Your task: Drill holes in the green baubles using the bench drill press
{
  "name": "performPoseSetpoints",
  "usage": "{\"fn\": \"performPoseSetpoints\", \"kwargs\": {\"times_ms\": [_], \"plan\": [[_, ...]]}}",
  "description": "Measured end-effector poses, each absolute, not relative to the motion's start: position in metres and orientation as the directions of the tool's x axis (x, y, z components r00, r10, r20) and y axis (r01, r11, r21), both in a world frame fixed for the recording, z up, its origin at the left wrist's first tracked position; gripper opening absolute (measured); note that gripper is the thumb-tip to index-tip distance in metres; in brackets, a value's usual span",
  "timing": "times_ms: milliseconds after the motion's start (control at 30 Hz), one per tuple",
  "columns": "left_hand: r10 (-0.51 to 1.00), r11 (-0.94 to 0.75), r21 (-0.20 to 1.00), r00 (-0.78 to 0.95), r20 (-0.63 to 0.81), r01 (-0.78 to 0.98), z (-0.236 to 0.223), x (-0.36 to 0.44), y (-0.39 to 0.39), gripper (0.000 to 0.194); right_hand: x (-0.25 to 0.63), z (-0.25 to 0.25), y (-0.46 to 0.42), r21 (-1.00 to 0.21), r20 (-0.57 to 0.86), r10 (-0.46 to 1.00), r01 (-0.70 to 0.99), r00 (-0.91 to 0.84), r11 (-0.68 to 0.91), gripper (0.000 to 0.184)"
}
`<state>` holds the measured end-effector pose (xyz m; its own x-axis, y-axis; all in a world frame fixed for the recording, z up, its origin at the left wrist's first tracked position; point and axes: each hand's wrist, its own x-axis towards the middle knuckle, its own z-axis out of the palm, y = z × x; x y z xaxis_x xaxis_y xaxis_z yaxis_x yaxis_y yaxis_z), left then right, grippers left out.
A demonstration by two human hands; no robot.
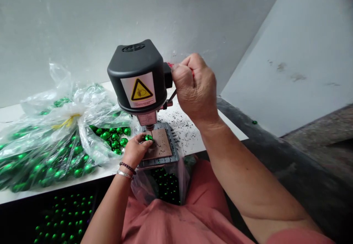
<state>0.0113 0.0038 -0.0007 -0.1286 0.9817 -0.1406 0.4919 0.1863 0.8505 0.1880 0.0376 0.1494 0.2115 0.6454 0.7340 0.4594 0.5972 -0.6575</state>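
A black bench drill press with a yellow warning label stands on the white table. Under its bit, my left hand pinches a shiny green ball between thumb and fingers, on a brown board over the drill's metal base. The bit meets the top of the ball or hangs just above it; I cannot tell which. Up at the drill's right side, my right hand is closed in a fist around the feed handle, whose red end shows past the fingers.
Clear plastic bags of green balls cover the table's left side, with loose green balls beside the drill. Dark shavings lie right of the base. Below the table edge, a plastic bag hangs near my lap. One green ball lies on the floor.
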Motion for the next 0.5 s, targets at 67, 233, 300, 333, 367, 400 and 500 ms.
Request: {"fn": "performPoseSetpoints", "kwargs": {"times_ms": [67,233,300,333,367,400,500], "plan": [[0.985,0.173,0.822,-0.116,-0.131,0.543,0.000,0.014,0.004,0.032,0.188,0.154,0.043,-0.677,0.705,0.678,0.479,0.207,0.559,0.027],[0.988,0.154,0.738,-0.123,-0.096,0.657,0.006,0.019,0.002,0.035,0.186,0.164,0.062,-0.702,0.664,0.718,0.505,0.208,0.502,0.027],[0.991,0.131,0.695,-0.107,-0.078,0.707,0.008,0.023,0.001,0.038,0.185,0.165,0.067,-0.705,0.663,0.717,0.498,0.214,0.504,0.027],[0.992,0.122,0.671,-0.098,-0.073,0.732,0.009,0.024,0.001,0.040,0.185,0.165,0.068,-0.708,0.663,0.717,0.491,0.216,0.507,0.027],[0.993,0.117,0.645,-0.091,-0.074,0.755,0.010,0.026,0.000,0.041,0.184,0.165,0.068,-0.710,0.663,0.717,0.484,0.215,0.512,0.028],[0.993,0.115,0.621,-0.087,-0.076,0.775,0.010,0.028,0.000,0.042,0.184,0.164,0.068,-0.711,0.664,0.717,0.476,0.212,0.517,0.028],[0.995,0.103,0.573,-0.082,-0.063,0.813,0.009,0.031,0.000,0.043,0.185,0.162,0.067,-0.723,0.657,0.724,0.443,0.208,0.529,0.029]]}}
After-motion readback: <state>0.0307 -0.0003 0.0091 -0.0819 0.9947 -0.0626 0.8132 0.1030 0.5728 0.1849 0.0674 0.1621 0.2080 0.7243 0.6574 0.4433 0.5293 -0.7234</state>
